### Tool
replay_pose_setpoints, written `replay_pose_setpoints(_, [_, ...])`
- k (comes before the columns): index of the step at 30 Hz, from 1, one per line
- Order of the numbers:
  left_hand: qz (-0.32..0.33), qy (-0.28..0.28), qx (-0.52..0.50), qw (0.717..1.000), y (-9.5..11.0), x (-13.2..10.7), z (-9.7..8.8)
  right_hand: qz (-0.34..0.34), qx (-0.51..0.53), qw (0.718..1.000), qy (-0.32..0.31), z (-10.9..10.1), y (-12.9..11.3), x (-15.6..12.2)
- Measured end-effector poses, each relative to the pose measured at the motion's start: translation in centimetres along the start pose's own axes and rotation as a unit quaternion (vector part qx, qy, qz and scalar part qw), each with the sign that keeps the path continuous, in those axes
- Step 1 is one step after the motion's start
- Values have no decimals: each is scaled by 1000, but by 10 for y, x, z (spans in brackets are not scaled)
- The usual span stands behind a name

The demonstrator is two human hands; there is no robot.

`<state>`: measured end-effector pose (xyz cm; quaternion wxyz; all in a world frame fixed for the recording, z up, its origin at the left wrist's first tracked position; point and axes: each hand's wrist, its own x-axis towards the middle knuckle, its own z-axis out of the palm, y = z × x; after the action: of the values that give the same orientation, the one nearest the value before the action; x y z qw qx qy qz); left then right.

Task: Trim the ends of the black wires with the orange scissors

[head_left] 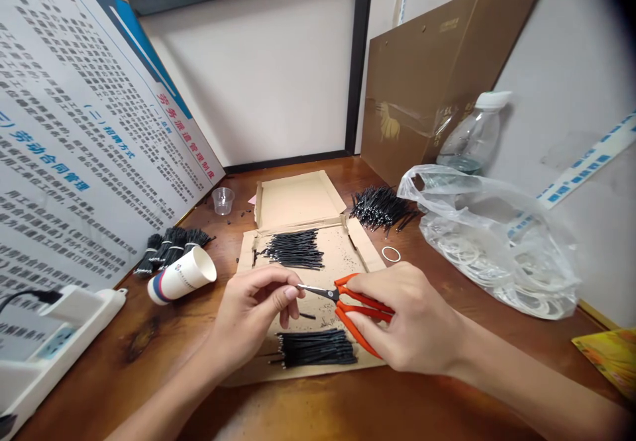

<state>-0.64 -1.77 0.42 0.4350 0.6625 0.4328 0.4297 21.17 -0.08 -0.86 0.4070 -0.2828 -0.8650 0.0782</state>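
Note:
My left hand [263,295] is closed in a pinch, thumb against forefinger, on what appears to be a thin black cord [308,316]. Most of that cord is hidden by the fingers; a short length shows below them. In my right hand [407,315] is a pair of scissors with orange handles [365,308], its blade tips touching or very near the left fingertips. Below the hands, a neat bundle of black cords [318,348] lies on an opened cardboard box [342,249]. Another row of black cords [295,249] lies farther back on it.
A loose pile of black cords [380,208] and a white ring [391,253] lie right of the cardboard. Farther right stand a plastic bag of white rings [497,249] and a bottle [472,136]. Leftward are a tipped paper cup [183,275], tied bundles [171,245] and a power strip [59,348].

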Motion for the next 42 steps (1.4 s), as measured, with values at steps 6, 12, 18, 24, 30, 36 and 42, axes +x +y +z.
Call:
replay_pose_setpoints(6, [7, -5, 5, 1000, 0, 0, 0, 2, 1, 1000, -4, 0, 1, 0])
replay_pose_setpoints(12, [4, -9, -5, 1000, -1, -1, 0, 6, 3, 1000, -9, 0, 0, 1])
replay_pose_setpoints(18, [2, -16, -30, 999, -2, -1, 0, 3, 2, 1000, -13, 0, 0, 0])
replay_pose_setpoints(24, [-14, -13, -54, 998, 0, -1, 1, -13, -4, 1000, 6, 2, 1, 1])
replay_pose_setpoints(30, [-17, -15, -55, 998, 2, 0, 1, 3, 13, 1000, 9, 2, 3, -1])
replay_pose_setpoints(36, [-15, -11, -42, 999, 0, 0, 1, 10, 22, 1000, -5, 2, 4, -2])
replay_pose_setpoints(42, [-17, -7, -40, 999, -2, -1, 2, 11, 20, 1000, -6, 2, 2, -1])
